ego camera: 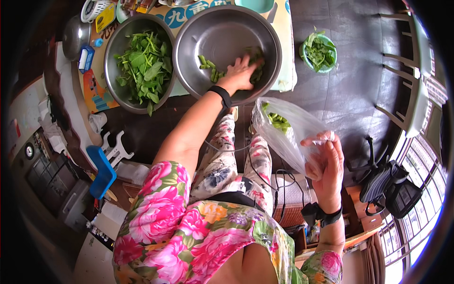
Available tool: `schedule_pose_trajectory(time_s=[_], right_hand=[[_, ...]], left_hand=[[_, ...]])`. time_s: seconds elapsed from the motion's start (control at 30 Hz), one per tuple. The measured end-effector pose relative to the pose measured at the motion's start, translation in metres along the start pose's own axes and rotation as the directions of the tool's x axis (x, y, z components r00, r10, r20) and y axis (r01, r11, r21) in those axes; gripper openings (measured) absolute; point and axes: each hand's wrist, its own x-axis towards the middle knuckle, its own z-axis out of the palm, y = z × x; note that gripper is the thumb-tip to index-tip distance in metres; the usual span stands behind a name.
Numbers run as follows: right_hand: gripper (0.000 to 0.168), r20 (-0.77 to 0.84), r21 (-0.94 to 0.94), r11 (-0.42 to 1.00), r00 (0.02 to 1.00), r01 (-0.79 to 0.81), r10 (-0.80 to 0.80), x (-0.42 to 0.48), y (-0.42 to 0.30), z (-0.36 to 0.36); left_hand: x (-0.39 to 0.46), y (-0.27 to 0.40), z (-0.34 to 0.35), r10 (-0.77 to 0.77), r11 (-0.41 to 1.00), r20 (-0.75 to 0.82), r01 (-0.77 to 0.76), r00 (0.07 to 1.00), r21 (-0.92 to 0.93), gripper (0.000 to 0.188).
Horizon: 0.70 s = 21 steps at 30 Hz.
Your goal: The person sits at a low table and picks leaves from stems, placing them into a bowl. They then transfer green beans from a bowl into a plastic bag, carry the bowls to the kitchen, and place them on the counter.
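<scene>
My left hand (241, 74) is inside a large steel bowl (181, 56), fingers spread over blurred green pieces at its right side; whether any are gripped is not clear. A few short green bean pieces (214, 74) lie in the bowl near my wrist. My right hand (328, 159) holds up a clear plastic bag (294, 142) by its gathered end. The bag's mouth faces the bowl's lower right rim, and green pods (279, 122) show inside. A second steel bowl (110, 67), touching the first on the left, holds leafy greens (145, 67).
A small green basket (335, 58) of leaves stands on the dark floor right of the table (287, 76). Behind the bowls are a light green tray (255, 5) and a white basket (93, 10). A blue brush (86, 59) lies at left. Chairs (418, 96) stand far right.
</scene>
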Motion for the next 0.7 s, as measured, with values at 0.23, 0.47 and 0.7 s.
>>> schedule_pose_trajectory(time_s=[0.23, 0.47, 0.7], right_hand=[[0.018, -0.025, -0.002, 1.0, 1.0, 0.015, -0.015, 0.0, 0.003, -0.003], [0.018, 0.021, 0.042, 0.998, 0.999, 0.036, -0.037, 0.001, -0.008, 0.002], [0.019, 0.027, 0.02, 0.997, 0.997, 0.07, -0.07, 0.0, -0.024, 0.012]], left_hand=[[0.008, -0.011, 0.021, 0.049, 0.967, -0.182, -0.001, 0.982, 0.253, 0.044], [0.008, -0.031, 0.024, -0.043, 0.999, -0.16, 0.047, 0.986, 0.022, 0.037], [-0.017, -0.055, -0.013, -0.198, 0.343, 0.11, 0.174, 0.974, -0.923, 0.022]])
